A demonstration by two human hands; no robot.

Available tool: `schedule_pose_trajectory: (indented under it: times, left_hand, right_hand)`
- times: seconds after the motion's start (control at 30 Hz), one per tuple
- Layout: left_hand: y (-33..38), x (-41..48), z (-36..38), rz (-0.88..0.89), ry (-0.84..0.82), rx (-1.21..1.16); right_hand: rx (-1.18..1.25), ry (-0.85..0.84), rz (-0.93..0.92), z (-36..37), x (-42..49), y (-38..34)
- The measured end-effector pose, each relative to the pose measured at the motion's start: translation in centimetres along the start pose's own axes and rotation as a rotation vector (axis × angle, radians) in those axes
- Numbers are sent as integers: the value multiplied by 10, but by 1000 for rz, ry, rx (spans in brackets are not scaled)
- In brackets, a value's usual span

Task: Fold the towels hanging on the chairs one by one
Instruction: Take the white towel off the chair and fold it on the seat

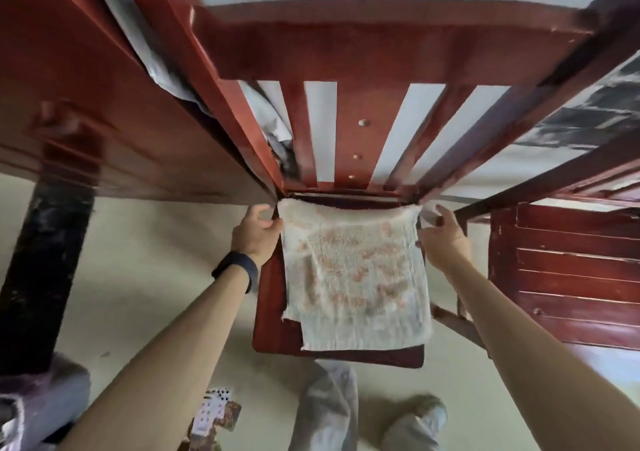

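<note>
A white towel [356, 277] with faded orange marks lies spread over the seat of a red wooden chair [381, 45]. The chair's slatted back rises toward the top of the view. My left hand [256, 234] pinches the towel's far left corner near the base of the chair back. My right hand [441, 239] pinches the far right corner. The towel's near edge hangs close to the seat's front edge, and a second layer shows at its lower left.
A red wooden table [86, 114] stands at the left with a dark leg [45, 270]. Another red chair [568, 277] is at the right. Playing cards [214, 412] lie on the pale floor beside my legs [329, 409].
</note>
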State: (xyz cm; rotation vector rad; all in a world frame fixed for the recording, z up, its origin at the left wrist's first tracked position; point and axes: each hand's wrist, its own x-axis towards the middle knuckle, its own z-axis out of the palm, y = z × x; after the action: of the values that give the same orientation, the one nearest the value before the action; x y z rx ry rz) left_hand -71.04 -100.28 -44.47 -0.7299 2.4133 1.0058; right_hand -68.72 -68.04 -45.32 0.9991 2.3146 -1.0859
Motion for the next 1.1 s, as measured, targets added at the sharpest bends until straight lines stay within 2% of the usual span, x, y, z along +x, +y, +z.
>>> schedule_pose_trajectory:
  times: [0.1,0.27,0.57,0.73,0.9,1.0,1.1]
  left_hand:
    - [-34,-10,20,-50,-77,109]
    - [-119,-53,67,-290,-253,216]
    - [-146,-73,107,-309,-51,193]
    - [-140,-72,108,-336,-73,136]
    - [-149,-76,99,-434,-39,-98]
    - [-146,-84,91,-516,-120,-375]
    - [-135,-94,78,-584,-193,-582]
  right_hand:
    - [-142,-71,75,20,-18,38]
    - [-367,-175,218,53,-48,121]
    - [-330,-90,278,74,-42,158]
    - [-371,-73,287,75,-39,161]
    - [-240,-56,292,69,-43,168]
    - [-173,-54,303,66,-50,164]
    - [2,-32,300,57,-55,159]
